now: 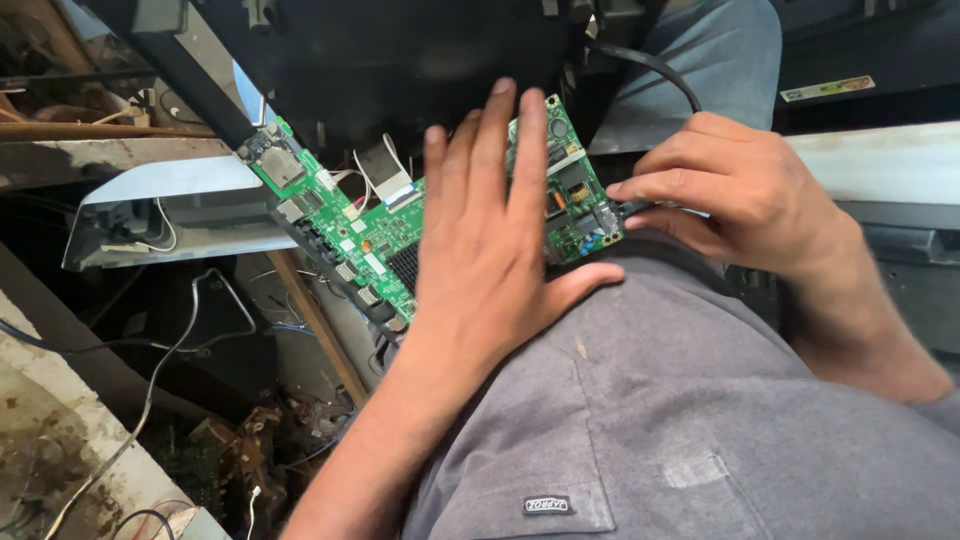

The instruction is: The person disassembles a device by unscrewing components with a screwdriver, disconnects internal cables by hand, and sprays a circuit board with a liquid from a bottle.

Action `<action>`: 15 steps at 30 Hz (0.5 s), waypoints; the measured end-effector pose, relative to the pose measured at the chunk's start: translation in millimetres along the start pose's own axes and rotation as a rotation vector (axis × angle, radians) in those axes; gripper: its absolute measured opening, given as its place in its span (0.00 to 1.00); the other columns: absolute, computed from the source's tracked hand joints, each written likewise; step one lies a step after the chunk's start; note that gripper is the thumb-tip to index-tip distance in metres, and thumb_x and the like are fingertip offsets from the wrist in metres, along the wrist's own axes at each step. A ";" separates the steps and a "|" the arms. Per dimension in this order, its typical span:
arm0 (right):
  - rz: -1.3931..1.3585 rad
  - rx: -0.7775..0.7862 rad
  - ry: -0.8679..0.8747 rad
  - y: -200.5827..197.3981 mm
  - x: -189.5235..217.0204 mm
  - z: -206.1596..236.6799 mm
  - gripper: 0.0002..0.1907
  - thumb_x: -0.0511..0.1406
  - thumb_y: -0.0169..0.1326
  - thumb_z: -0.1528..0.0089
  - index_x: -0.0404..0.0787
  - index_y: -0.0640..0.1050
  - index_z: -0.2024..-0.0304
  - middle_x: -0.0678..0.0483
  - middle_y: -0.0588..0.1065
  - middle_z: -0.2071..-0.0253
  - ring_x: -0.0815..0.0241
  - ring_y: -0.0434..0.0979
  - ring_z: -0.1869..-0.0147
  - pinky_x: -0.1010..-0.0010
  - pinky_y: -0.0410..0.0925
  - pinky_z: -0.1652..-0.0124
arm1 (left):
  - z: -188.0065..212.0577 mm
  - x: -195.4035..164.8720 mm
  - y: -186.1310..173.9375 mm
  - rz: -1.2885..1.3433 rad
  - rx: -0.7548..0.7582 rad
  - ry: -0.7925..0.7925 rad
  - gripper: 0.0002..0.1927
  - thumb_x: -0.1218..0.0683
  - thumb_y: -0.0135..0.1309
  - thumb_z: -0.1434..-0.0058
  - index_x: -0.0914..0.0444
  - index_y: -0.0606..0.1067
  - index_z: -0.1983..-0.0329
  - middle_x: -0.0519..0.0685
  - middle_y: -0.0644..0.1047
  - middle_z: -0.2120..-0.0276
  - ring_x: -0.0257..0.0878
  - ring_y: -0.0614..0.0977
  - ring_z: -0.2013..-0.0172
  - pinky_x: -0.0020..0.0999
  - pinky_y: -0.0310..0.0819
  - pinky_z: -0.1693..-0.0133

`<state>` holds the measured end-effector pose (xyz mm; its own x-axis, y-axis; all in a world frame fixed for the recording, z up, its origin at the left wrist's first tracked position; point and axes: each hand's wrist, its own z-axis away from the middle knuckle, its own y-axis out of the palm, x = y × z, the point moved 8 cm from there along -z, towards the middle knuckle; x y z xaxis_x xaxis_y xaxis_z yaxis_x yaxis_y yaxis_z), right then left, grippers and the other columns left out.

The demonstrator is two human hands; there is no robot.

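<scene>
Across the person's lap, against the grey shirt (700, 420), a green circuit board (370, 240) is lying tilted, its far edge reaching toward a dark panel (400, 50) above.

Item: circuit board, populated with connectors, metal-shielded modules, a black heat sink and white ribbon cables (385, 175). Handling, by judgement: light, stiff, thin; fragile at solder joints and raised parts; best taken by bare edges or corners, not by components or cables.

Left hand (485, 240): lying flat and spread over the board's middle, fingers extended, thumb hooking under the near edge; pressing it steady rather than gripping.

Right hand (735, 195): sitting just beside the board's right edge, fingers curling together, pinching a small dark plug on a black cable (660, 70) at the board's corner.

Surroundings: loose wires (170, 350) and scrap parts (250, 450) lying below left.
</scene>
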<state>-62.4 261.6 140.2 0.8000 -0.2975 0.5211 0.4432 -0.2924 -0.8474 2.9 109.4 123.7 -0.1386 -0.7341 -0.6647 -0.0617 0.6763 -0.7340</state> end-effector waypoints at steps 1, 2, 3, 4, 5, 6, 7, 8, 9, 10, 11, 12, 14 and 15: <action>0.000 -0.001 -0.010 -1.7 1.9 -1.3 0.17 0.35 0.69 0.46 0.39 0.82 0.55 0.53 0.79 0.61 0.55 0.76 0.62 0.65 0.69 0.61 | -3.4 -3.2 4.4 -0.004 0.006 -0.012 0.71 0.30 0.73 0.60 0.72 0.50 0.25 0.66 0.57 0.29 0.64 0.62 0.31 0.65 0.49 0.28; 0.012 0.005 -0.021 -3.4 3.7 -2.6 0.17 0.35 0.69 0.46 0.39 0.82 0.55 0.53 0.79 0.62 0.55 0.76 0.62 0.65 0.69 0.62 | -5.7 -5.2 7.3 -0.021 0.010 -0.022 0.72 0.30 0.73 0.61 0.72 0.50 0.25 0.66 0.57 0.30 0.64 0.62 0.31 0.65 0.49 0.28; 0.025 0.010 -0.032 -5.0 5.6 -3.7 0.16 0.34 0.69 0.45 0.39 0.82 0.56 0.54 0.79 0.62 0.55 0.76 0.63 0.65 0.69 0.63 | -7.1 -6.7 9.8 -0.038 0.014 -0.030 0.72 0.31 0.73 0.61 0.73 0.49 0.26 0.66 0.58 0.30 0.63 0.62 0.31 0.65 0.48 0.28; 0.039 0.016 -0.041 -6.5 7.2 -4.9 0.16 0.34 0.69 0.45 0.40 0.82 0.56 0.54 0.79 0.63 0.55 0.76 0.63 0.65 0.70 0.64 | -8.0 -8.2 11.8 -0.054 0.018 -0.038 0.72 0.31 0.73 0.61 0.74 0.49 0.26 0.66 0.59 0.31 0.63 0.61 0.31 0.65 0.48 0.29; 0.022 0.015 -0.049 -8.0 8.6 -5.9 0.16 0.34 0.69 0.46 0.39 0.82 0.56 0.54 0.79 0.63 0.56 0.76 0.64 0.66 0.69 0.65 | -8.1 -9.7 10.5 -0.044 -0.006 -0.038 0.72 0.32 0.73 0.63 0.74 0.49 0.26 0.65 0.59 0.32 0.62 0.62 0.32 0.65 0.49 0.29; 0.005 0.014 -0.058 -9.2 9.9 -6.8 0.16 0.35 0.69 0.46 0.39 0.82 0.56 0.54 0.79 0.64 0.57 0.76 0.65 0.67 0.69 0.66 | -7.4 -11.0 8.7 -0.035 -0.030 -0.037 0.71 0.34 0.73 0.64 0.74 0.50 0.27 0.65 0.60 0.33 0.62 0.63 0.33 0.65 0.49 0.30; -0.012 0.013 -0.068 -9.9 11.4 -7.3 0.17 0.35 0.69 0.46 0.39 0.82 0.56 0.54 0.79 0.64 0.57 0.77 0.65 0.67 0.69 0.67 | -6.5 -12.2 6.5 -0.026 -0.054 -0.038 0.71 0.35 0.74 0.66 0.74 0.50 0.28 0.64 0.61 0.35 0.61 0.63 0.34 0.65 0.50 0.30; -0.028 0.014 -0.069 -9.9 12.1 -7.6 0.16 0.36 0.69 0.46 0.40 0.82 0.57 0.54 0.78 0.66 0.57 0.76 0.67 0.67 0.68 0.69 | -5.6 -13.8 5.0 -0.036 -0.066 -0.023 0.70 0.36 0.75 0.63 0.73 0.50 0.27 0.63 0.61 0.34 0.60 0.63 0.34 0.62 0.52 0.31; -0.047 0.017 -0.073 -9.6 13.1 -7.9 0.16 0.36 0.70 0.46 0.40 0.82 0.58 0.54 0.77 0.68 0.57 0.75 0.68 0.67 0.67 0.70 | -4.4 -14.8 3.1 -0.048 -0.077 -0.012 0.69 0.38 0.76 0.61 0.72 0.50 0.25 0.62 0.60 0.33 0.60 0.63 0.34 0.60 0.54 0.31; -0.065 0.017 -0.078 -9.4 14.0 -8.1 0.15 0.37 0.70 0.46 0.41 0.82 0.59 0.55 0.76 0.70 0.57 0.75 0.69 0.66 0.66 0.72 | -3.2 -15.6 1.4 -0.061 -0.089 0.000 0.69 0.39 0.77 0.59 0.72 0.50 0.24 0.61 0.60 0.33 0.60 0.63 0.34 0.58 0.57 0.32; -0.077 0.024 -0.085 -9.0 15.1 -8.5 0.15 0.36 0.70 0.46 0.40 0.82 0.59 0.55 0.74 0.72 0.57 0.74 0.70 0.66 0.65 0.73 | -2.0 -16.1 -0.1 -0.071 -0.101 0.009 0.68 0.40 0.78 0.60 0.71 0.51 0.25 0.61 0.60 0.34 0.59 0.64 0.35 0.57 0.58 0.32; -0.090 0.031 -0.093 -8.9 16.0 -9.2 0.15 0.36 0.70 0.46 0.40 0.82 0.59 0.55 0.73 0.73 0.57 0.73 0.72 0.65 0.64 0.74 | -0.7 -16.5 -1.5 -0.081 -0.113 0.017 0.68 0.41 0.78 0.61 0.71 0.51 0.26 0.61 0.60 0.34 0.59 0.64 0.36 0.56 0.59 0.33; -0.122 0.043 -0.123 -10.6 18.1 -12.2 0.15 0.36 0.70 0.46 0.40 0.82 0.59 0.55 0.71 0.75 0.57 0.71 0.74 0.64 0.62 0.75 | 0.9 -15.6 -3.3 -0.082 -0.133 0.035 0.68 0.41 0.78 0.62 0.70 0.52 0.26 0.60 0.60 0.35 0.58 0.65 0.36 0.55 0.59 0.34; -0.143 0.053 -0.143 -12.3 18.7 -14.5 0.15 0.36 0.70 0.46 0.39 0.82 0.58 0.55 0.71 0.76 0.57 0.70 0.74 0.64 0.62 0.76 | 1.4 -14.9 -3.4 -0.069 -0.139 0.043 0.68 0.42 0.78 0.62 0.69 0.51 0.25 0.59 0.60 0.35 0.57 0.65 0.36 0.54 0.59 0.34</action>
<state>-58.8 246.5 161.9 0.7753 -0.1231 0.6195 0.5738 -0.2728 -0.7722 6.5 118.0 135.9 -0.1710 -0.7780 -0.6046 -0.2085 0.6283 -0.7495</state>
